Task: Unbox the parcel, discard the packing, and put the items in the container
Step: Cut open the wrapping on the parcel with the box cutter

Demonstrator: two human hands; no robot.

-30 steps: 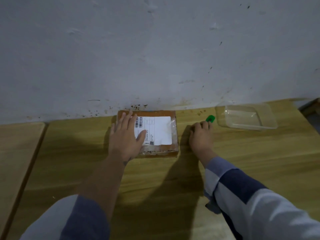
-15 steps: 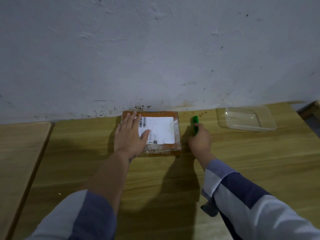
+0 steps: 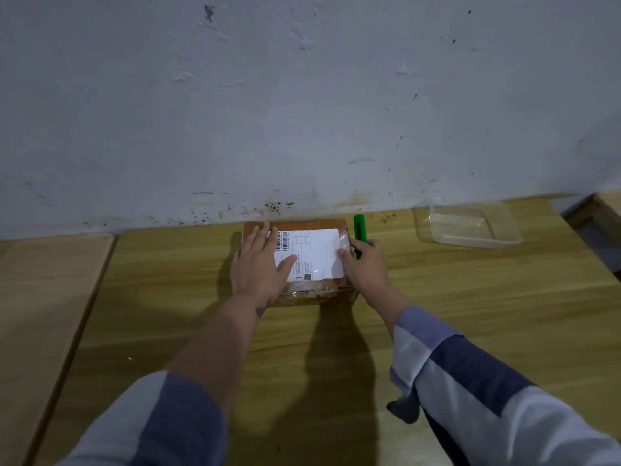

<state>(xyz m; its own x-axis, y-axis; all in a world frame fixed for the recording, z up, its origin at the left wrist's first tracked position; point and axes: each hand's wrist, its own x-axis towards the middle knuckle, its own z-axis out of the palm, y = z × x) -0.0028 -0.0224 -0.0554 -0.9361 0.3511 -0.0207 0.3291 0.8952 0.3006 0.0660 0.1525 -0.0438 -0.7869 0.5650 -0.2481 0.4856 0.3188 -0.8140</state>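
A brown cardboard parcel (image 3: pixel 312 227) with a white shipping label and clear tape lies on the wooden table against the wall. My left hand (image 3: pixel 258 267) rests flat on its left half, fingers spread, thumb on the label. My right hand (image 3: pixel 366 267) is at the parcel's right edge, closed around a green utility knife (image 3: pixel 359 230) that points away from me along that edge; its thumb touches the label's right side. Off to the right sits a clear plastic container (image 3: pixel 504 237), with nothing visible in it.
The wooden table (image 3: pixel 470 314) runs along a stained white wall. A second wooden surface (image 3: pixel 43 297) adjoins it on the left across a narrow gap. Another wooden piece (image 3: pixel 601 210) shows at the far right edge.
My right hand picked the green knife up from beside the container and carried it left to the parcel's right edge. My left hand stayed flat on the parcel.
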